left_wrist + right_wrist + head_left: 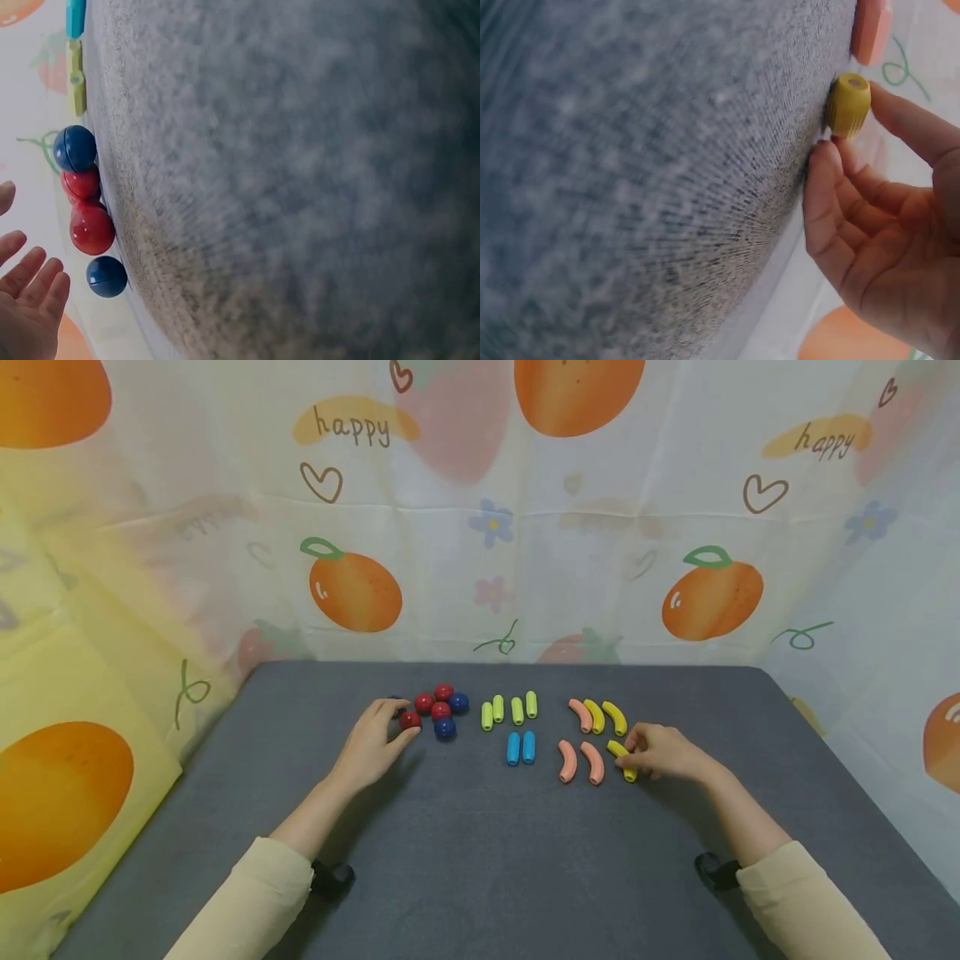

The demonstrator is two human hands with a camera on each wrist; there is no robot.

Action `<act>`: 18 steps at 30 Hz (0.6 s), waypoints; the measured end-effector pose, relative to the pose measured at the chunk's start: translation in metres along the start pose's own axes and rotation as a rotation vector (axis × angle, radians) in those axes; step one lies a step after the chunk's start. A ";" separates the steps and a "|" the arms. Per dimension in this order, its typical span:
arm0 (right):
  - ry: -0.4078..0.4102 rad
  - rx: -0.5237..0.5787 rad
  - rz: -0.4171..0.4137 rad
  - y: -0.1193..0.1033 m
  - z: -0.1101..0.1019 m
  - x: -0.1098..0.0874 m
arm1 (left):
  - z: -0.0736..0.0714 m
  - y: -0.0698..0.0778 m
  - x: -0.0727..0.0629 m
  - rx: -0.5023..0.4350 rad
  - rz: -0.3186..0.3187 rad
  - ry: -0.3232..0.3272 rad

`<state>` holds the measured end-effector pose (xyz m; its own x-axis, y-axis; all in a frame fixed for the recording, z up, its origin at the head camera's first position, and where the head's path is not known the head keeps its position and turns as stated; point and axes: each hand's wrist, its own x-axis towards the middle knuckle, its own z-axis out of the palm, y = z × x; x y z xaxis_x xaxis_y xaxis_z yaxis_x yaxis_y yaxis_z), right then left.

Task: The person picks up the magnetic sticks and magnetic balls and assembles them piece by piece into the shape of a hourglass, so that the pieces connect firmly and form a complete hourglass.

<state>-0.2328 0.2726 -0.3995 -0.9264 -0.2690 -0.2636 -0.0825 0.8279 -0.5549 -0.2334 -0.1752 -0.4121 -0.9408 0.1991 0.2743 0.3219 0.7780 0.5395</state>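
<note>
At the left, my left hand [369,745] hovers over a red ball [409,720] and a partly hidden dark blue ball, its fingers extended. In the left wrist view those fingers [34,289] stand spread, apart from the red [92,229] and dark blue balls [106,277]. On the right, my right hand [666,752] pinches a yellow curved bead [628,772] between thumb and fingers. A hole shows in the end of this yellow bead [849,109] in the right wrist view, where it lies at the dark tabletop.
Several red and dark blue balls [445,728] cluster beside the left hand. Light green tube beads [517,711] stand mid-table, with two blue tube beads [513,749] nearer. Pink curved beads [592,763] and two more yellow ones [614,718] lie left of the right hand. A printed curtain [450,593] hangs behind.
</note>
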 end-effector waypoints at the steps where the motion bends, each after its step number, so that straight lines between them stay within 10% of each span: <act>1: -0.003 -0.004 0.000 -0.001 0.001 0.000 | 0.000 0.000 0.000 -0.002 0.001 0.001; 18: 0.099 -0.050 -0.017 -0.005 0.002 0.004 | 0.006 0.003 0.000 -0.019 0.070 0.028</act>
<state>-0.2353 0.2669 -0.3990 -0.9562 -0.2353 -0.1742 -0.1143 0.8478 -0.5179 -0.2332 -0.1691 -0.4154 -0.9128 0.2352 0.3338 0.3885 0.7516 0.5330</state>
